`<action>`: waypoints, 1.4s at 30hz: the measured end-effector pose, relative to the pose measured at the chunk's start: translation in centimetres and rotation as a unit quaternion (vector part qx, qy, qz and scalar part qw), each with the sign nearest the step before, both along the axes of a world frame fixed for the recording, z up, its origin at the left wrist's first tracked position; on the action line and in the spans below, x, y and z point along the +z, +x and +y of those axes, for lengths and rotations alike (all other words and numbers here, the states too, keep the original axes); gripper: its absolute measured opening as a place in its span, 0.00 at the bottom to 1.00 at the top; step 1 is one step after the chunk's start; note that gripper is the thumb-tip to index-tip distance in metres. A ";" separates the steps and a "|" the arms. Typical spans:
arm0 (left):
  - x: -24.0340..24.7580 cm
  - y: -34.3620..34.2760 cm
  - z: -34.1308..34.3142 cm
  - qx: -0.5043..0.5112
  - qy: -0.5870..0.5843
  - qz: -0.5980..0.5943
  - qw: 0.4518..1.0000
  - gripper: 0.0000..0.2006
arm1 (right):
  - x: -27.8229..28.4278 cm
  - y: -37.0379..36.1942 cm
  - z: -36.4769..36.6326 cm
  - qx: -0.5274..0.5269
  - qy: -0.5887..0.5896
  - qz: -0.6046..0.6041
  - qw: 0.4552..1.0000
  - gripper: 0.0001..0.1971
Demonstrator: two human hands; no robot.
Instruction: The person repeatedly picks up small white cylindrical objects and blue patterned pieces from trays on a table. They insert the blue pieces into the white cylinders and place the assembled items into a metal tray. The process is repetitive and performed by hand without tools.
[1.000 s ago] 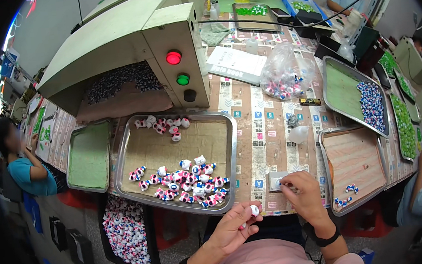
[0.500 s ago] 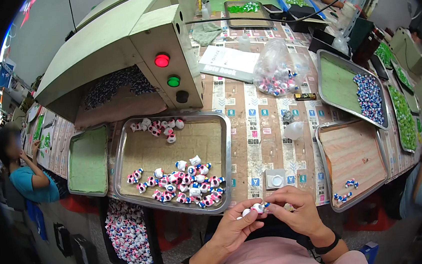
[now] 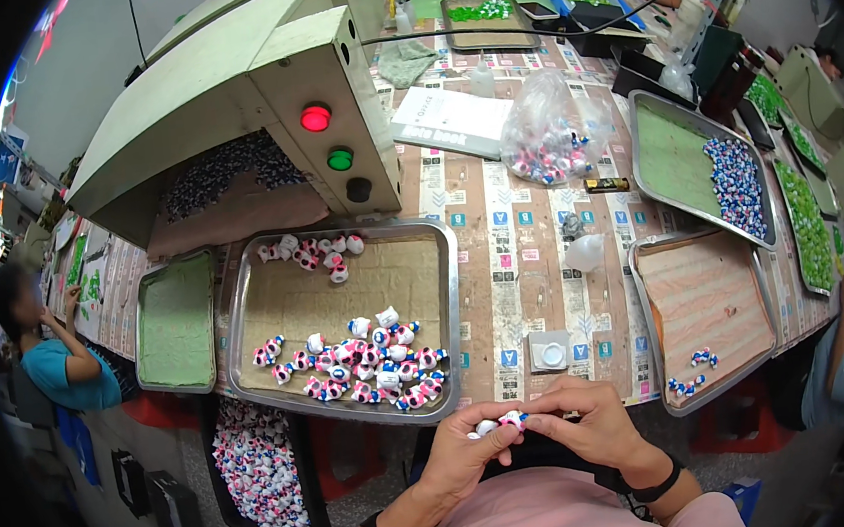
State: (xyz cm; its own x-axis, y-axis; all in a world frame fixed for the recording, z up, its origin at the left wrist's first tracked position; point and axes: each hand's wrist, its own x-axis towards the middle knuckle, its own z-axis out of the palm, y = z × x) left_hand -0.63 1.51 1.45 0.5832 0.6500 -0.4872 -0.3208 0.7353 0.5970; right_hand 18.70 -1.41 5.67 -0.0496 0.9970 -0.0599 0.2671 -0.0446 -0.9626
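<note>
In front of my body, just off the table's near edge, my left hand (image 3: 466, 450) is closed round small white toy pieces. Its thumb and fingers hold a white and pink figurine (image 3: 512, 420) with a touch of blue at its right end. Another white piece (image 3: 485, 427) shows beside it in the same hand. My right hand (image 3: 595, 427) pinches the blue end of the figurine; its fingertips partly cover it. To the left, a metal tray (image 3: 339, 233) holds many pink, white and blue figurines (image 3: 355, 355), with white-headed ones (image 3: 309, 251) along its far edge.
A machine (image 3: 320, 72) with red and green lights stands beyond the tray. A small square block with a white cup (image 3: 550, 353) sits near the table edge. At right are two trays (image 3: 710, 288) (image 3: 666, 132). A plastic bag (image 3: 551, 132) and a black bin (image 3: 302, 445) hold figurines. Other people sit around.
The figurine has turned in my fingers, showing more pink, and my hands have shifted slightly. My right fingers have closed in nearer to it. The view has tilted a little; the trays look unchanged.
</note>
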 end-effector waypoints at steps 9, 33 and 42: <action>1.4 -2.3 1.4 -0.004 0.048 0.081 0.996 0.14 | 0.5 1.7 -0.3 0.025 0.013 0.022 0.999 0.13; 3.0 -7.3 5.0 0.284 0.146 0.023 0.948 0.26 | -0.6 14.4 -6.2 -0.305 -0.046 -0.313 0.898 0.09; -0.3 -1.8 1.8 0.024 -0.108 -0.171 0.979 0.15 | 0.0 8.4 -3.5 -0.222 -0.088 0.003 0.971 0.11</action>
